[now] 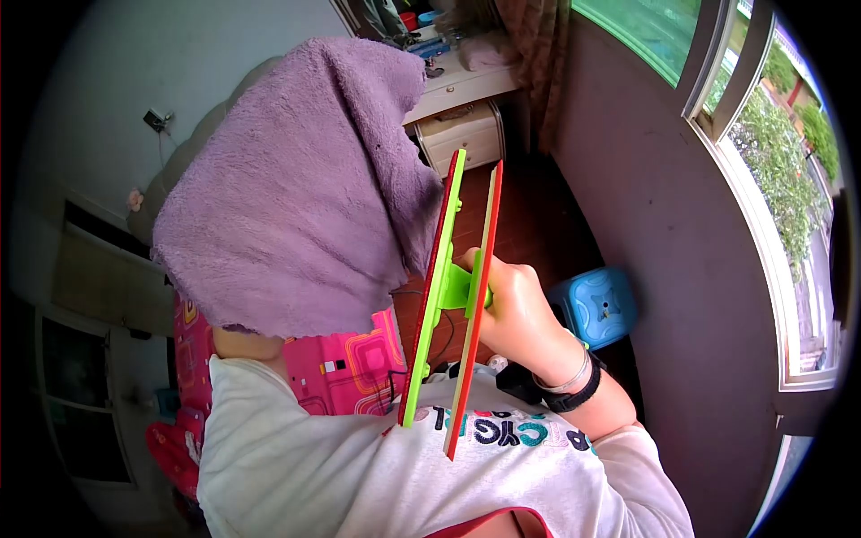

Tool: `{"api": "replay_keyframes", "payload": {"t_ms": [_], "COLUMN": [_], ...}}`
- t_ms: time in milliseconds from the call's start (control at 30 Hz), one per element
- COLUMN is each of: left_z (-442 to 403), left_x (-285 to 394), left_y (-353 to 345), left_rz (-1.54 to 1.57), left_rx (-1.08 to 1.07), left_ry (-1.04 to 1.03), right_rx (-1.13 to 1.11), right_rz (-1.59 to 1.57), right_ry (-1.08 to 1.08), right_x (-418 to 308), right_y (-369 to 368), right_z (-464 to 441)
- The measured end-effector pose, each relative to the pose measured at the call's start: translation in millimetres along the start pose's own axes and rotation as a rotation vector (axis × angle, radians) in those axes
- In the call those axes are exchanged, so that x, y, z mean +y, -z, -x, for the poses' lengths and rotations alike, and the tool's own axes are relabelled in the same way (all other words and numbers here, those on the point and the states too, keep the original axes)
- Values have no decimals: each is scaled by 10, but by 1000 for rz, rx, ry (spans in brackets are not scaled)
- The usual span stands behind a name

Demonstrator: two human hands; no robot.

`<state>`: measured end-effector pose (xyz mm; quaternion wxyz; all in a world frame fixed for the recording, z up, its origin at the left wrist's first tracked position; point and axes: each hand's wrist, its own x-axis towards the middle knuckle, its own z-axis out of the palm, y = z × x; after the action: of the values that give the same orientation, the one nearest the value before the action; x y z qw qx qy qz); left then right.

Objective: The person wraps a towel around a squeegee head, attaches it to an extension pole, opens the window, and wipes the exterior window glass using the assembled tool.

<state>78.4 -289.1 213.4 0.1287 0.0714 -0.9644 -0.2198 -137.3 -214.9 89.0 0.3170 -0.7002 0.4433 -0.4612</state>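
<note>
My right hand (pixel 520 314) is closed round the green handle part of a window squeegee (pixel 457 289). It has two long parallel bars, one bright green with a dark red pad along its side, the other red with a pale edge. The squeegee stands tilted in front of my chest. A purple towel (pixel 287 197) hangs raised over my left arm (pixel 247 345). My left hand is hidden by the towel, so its fingers do not show. The towel's right edge comes close to the squeegee's green bar.
Below the towel lies a pink patterned cover (pixel 345 363). A blue plastic stool (pixel 594 307) stands on the floor by the wall. At the back is a white desk (pixel 462 85) with things on it. The window (pixel 758 134) and its frame are at right.
</note>
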Motion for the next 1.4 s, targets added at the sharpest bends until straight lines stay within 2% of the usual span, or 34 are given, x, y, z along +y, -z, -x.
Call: {"api": "replay_keyframes", "payload": {"t_ms": [133,233,367,500,733,867,933,1033,1100,1200,1333,1400], "left_z": [-6,-40,-57,-16,159,-8,-119,-82,-93,-188,-353,-423], "left_x": [7,-6,-23,-3,44,-18,95,34,87,182,196,162], "left_y": [25,38,40,36,15,-210,-353,-429,-359,-205,-113,-68], "left_rz": [-14,-24,-30,-48,-123,-180,-101,88,36,-295,-326,-320], "left_rx": [-12,-17,-23,-42,-114,15,88,155,120,81,199,211], "left_ry": [-4,-9,-27,-69,-151,-50,135,155,204,204,252,152], "right_rx": [13,-161,-138,-71,-94,-73,-67,18,-14,-21,-122,-8], "right_rz": [-41,-131,-196,-111,86,8,-39,-87,-38,-13,50,-38], "right_ry": [-30,-3,49,46,26,121,99,73,30,2,18,30], "right_x": [-13,-90,-34,-25,3,149,119,75,90,65,-24,-104], "right_y": [150,104,-96,-52,-313,-430,-400,-367,-358,-370,-368,-330], "right_z": [-7,-41,-157,-271,-302,-258,-216,-135,-103,-71,-33,-29]}}
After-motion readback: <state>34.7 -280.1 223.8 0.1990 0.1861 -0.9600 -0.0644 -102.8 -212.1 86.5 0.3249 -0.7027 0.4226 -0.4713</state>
